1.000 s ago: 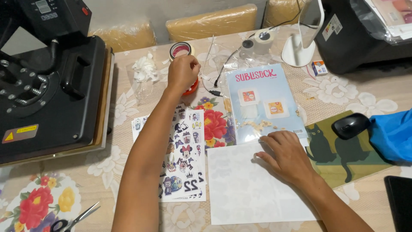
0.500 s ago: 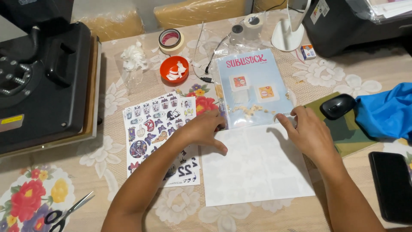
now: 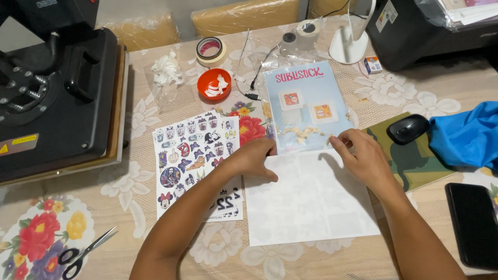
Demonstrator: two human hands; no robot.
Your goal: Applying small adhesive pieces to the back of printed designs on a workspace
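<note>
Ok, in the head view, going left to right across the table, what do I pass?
Heat press → scissors → printed sticker sheet → left hand → white sheet → right hand → black mouse → blue cloth → black phone.
</note>
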